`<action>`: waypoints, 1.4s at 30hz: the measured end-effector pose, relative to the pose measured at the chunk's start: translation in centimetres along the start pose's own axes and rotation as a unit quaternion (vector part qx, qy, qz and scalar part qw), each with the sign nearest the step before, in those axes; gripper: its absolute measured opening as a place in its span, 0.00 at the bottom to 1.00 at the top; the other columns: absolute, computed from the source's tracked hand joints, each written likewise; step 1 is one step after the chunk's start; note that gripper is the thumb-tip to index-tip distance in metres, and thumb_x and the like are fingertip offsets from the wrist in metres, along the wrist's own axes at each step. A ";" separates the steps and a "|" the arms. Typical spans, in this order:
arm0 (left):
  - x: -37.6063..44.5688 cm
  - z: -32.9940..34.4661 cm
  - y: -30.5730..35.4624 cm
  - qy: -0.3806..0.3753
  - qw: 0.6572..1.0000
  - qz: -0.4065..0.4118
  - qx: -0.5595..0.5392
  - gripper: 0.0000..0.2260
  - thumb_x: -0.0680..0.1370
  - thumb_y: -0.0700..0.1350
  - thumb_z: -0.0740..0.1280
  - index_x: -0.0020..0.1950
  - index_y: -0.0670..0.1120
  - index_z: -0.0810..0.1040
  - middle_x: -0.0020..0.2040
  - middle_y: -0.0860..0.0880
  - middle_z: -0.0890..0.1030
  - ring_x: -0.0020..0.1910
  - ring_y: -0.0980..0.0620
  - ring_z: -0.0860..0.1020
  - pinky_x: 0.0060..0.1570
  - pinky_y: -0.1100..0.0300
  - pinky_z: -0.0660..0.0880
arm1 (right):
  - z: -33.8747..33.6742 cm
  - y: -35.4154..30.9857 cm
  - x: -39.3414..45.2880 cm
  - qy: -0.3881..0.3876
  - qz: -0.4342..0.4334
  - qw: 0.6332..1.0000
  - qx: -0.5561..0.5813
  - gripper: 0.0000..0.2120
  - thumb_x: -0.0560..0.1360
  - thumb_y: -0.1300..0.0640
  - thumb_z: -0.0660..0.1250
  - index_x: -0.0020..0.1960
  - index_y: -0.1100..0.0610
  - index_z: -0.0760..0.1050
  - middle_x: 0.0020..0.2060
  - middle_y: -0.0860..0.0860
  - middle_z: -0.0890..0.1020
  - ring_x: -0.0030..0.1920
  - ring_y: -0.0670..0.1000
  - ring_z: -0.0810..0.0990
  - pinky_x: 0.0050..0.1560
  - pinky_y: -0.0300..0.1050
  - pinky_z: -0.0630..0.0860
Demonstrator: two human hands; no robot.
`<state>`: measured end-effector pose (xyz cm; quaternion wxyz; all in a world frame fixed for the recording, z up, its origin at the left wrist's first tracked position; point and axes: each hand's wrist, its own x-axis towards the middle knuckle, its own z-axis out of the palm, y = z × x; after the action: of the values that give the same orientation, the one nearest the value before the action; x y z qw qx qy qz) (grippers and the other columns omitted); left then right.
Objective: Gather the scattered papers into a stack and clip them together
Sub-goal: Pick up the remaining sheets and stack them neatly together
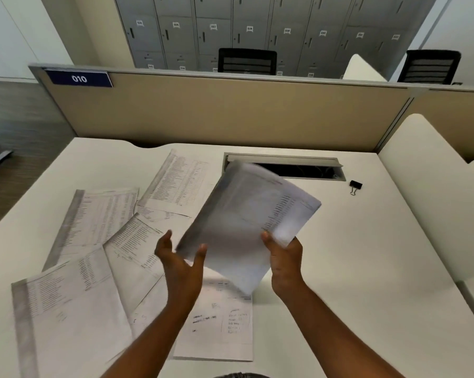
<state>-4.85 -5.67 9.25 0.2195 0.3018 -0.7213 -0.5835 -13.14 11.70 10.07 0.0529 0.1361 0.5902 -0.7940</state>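
Right hand (283, 257) gripping lifted papers (246, 222), left hand (179, 255) open, white desk (366, 255), lockers (257, 31) behind

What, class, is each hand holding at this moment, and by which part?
The right hand grips a blurred sheaf of papers at its near right edge. The left hand is open at the sheaf's lower left edge, gripping nothing.

2 bare forearms reach into view from the lower edge, with no sleeve, watch, bracelet or ring showing on either. The left hand (179, 259) and the right hand (283, 257) are ungloved, their fingers (200, 253) plain and partly smeared by motion blur. Between the forearms, at the bottom edge, shows a sliver of dark striped clothing (240, 375).
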 end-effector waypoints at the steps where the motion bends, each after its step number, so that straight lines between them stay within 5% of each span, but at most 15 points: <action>1: -0.2 0.1 -0.2 -0.008 0.996 -0.069 -0.047 0.37 0.74 0.45 0.74 0.74 0.50 0.55 0.76 0.50 0.59 0.74 0.53 0.61 0.72 0.54 0.63 | 0.0 0.1 -0.2 -0.001 0.029 0.999 0.046 0.15 0.73 0.68 0.75 0.57 0.58 0.82 0.49 0.52 0.88 0.49 0.53 0.87 0.46 0.46 0.83; 3: -0.9 0.6 -0.3 -0.040 0.975 -0.170 -0.138 0.38 0.74 0.46 0.74 0.76 0.51 0.53 0.77 0.51 0.58 0.75 0.51 0.60 0.72 0.51 0.60 | 0.1 0.5 -0.9 -0.027 0.082 0.991 0.105 0.18 0.73 0.68 0.74 0.62 0.60 0.80 0.55 0.56 0.87 0.53 0.57 0.86 0.51 0.53 0.82; 7: -0.3 0.7 -0.2 -0.044 0.958 -0.188 -0.213 0.28 0.78 0.37 0.68 0.75 0.47 0.61 0.72 0.52 0.68 0.68 0.52 0.69 0.59 0.59 0.71 | 0.0 0.5 -1.7 -0.084 0.121 0.973 0.177 0.22 0.75 0.67 0.72 0.68 0.60 0.76 0.61 0.58 0.84 0.60 0.58 0.83 0.55 0.53 0.82; 11: 1.0 -0.6 -0.2 -0.019 0.893 -0.297 -0.338 0.27 0.77 0.33 0.67 0.74 0.40 0.62 0.69 0.42 0.73 0.59 0.44 0.77 0.62 0.48 0.72 | -1.0 0.1 -1.5 -0.115 0.145 0.967 0.176 0.21 0.76 0.68 0.70 0.67 0.57 0.76 0.61 0.56 0.84 0.62 0.57 0.82 0.55 0.50 0.83; 16: 0.6 -2.3 -1.2 -0.170 0.843 -0.376 -0.345 0.17 0.77 0.38 0.66 0.66 0.37 0.74 0.61 0.38 0.80 0.62 0.41 0.78 0.59 0.46 0.77 | -2.5 0.2 -1.3 -0.156 0.161 0.962 0.153 0.25 0.74 0.68 0.71 0.70 0.56 0.74 0.63 0.57 0.83 0.62 0.58 0.82 0.55 0.53 0.83; 18: 0.5 -2.3 -1.5 -0.166 0.856 -0.363 -0.328 0.15 0.79 0.36 0.63 0.66 0.37 0.75 0.61 0.38 0.81 0.61 0.40 0.78 0.56 0.46 0.79 | -3.0 0.6 -1.3 -0.148 0.151 0.969 0.128 0.27 0.72 0.68 0.72 0.70 0.56 0.75 0.63 0.57 0.83 0.61 0.57 0.82 0.52 0.50 0.83; 21: 1.1 -1.9 -2.1 -0.123 0.920 -0.294 -0.228 0.11 0.80 0.35 0.62 0.62 0.42 0.77 0.59 0.41 0.82 0.56 0.42 0.80 0.55 0.46 0.79 | -3.8 0.9 -0.7 -0.118 0.126 0.979 0.111 0.27 0.70 0.68 0.73 0.68 0.58 0.76 0.62 0.57 0.83 0.62 0.58 0.82 0.56 0.53 0.82; 25: 1.6 -2.4 -1.2 -0.071 0.979 -0.175 -0.079 0.16 0.81 0.39 0.64 0.67 0.49 0.73 0.60 0.47 0.79 0.57 0.45 0.78 0.56 0.46 0.76 | -5.8 -1.0 1.9 -0.095 0.125 0.978 0.136 0.24 0.72 0.64 0.73 0.67 0.61 0.78 0.61 0.58 0.84 0.62 0.58 0.82 0.59 0.52 0.81; 28: 1.9 -2.9 -0.7 -0.053 0.991 -0.106 -0.065 0.16 0.80 0.39 0.64 0.67 0.51 0.72 0.60 0.48 0.80 0.58 0.44 0.78 0.54 0.48 0.78 | -7.2 -3.8 3.5 -0.137 0.066 0.988 -0.018 0.25 0.70 0.56 0.78 0.66 0.59 0.80 0.59 0.57 0.85 0.60 0.58 0.82 0.56 0.51 0.80; 31: 1.6 -2.5 0.2 -0.050 0.997 -0.044 -0.039 0.18 0.81 0.41 0.64 0.70 0.52 0.70 0.64 0.50 0.78 0.62 0.46 0.77 0.61 0.43 0.75 | -7.8 -5.9 4.6 -0.173 -0.003 0.976 -0.135 0.19 0.72 0.59 0.78 0.62 0.57 0.81 0.53 0.55 0.87 0.53 0.57 0.86 0.52 0.47 0.82; 35: 0.3 -0.6 2.1 -0.017 0.998 0.013 -0.051 0.16 0.80 0.38 0.64 0.68 0.46 0.72 0.61 0.48 0.79 0.58 0.48 0.79 0.58 0.51 0.76 | -7.4 -5.6 5.0 -0.104 -0.115 0.953 -0.260 0.12 0.70 0.58 0.81 0.48 0.57 0.80 0.42 0.51 0.86 0.42 0.53 0.84 0.38 0.42 0.80; 38: -1.2 0.4 3.1 -0.010 0.997 0.055 -0.048 0.14 0.81 0.38 0.63 0.67 0.44 0.72 0.58 0.47 0.79 0.55 0.50 0.78 0.54 0.55 0.77 | -7.2 -3.8 4.4 -0.059 -0.174 0.944 -0.274 0.16 0.70 0.63 0.79 0.37 0.54 0.72 0.29 0.41 0.79 0.30 0.41 0.73 0.32 0.35 0.69; 42: -2.4 0.9 2.6 0.024 0.996 0.071 -0.037 0.17 0.81 0.40 0.63 0.70 0.45 0.69 0.61 0.47 0.78 0.57 0.50 0.76 0.55 0.57 0.75 | -7.6 -1.6 3.4 -0.039 -0.191 0.947 -0.255 0.13 0.72 0.66 0.77 0.49 0.52 0.77 0.42 0.40 0.82 0.41 0.40 0.79 0.41 0.31 0.75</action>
<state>-4.19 -3.05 11.67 0.2892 0.2554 -0.7131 -0.5853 -15.59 19.68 8.62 -0.0435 -0.0282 0.7855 -0.6167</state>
